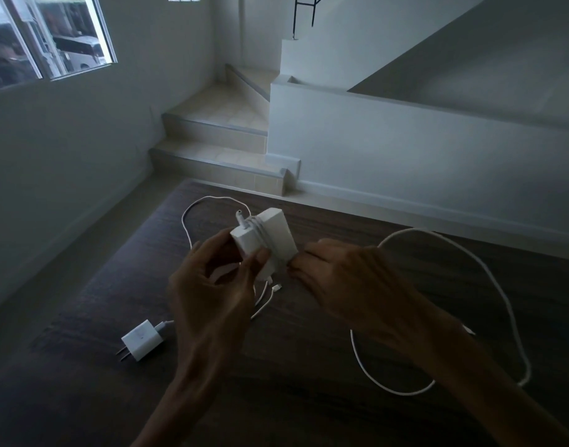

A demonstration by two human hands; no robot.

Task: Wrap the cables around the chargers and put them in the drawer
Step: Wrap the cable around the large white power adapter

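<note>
Dim interior, lit by daylight from one side only.

Light enters through the window (48, 37) at upper left; walls and the dark bench (309, 366) stay underexposed. Both hands show slight motion blur. Wide-angle distortion bends straight lines toward the frame edges.

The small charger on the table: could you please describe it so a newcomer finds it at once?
On the dark wooden table, look near the left edge, left of the left hand. The small charger lies flat, untouched, prongs pointing outward, unlike the big charger held up.

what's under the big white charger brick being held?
Below the large white charger brick: loose thin white cable ends on the dark wooden table. The left hand covers the brick's lower edge.
</note>
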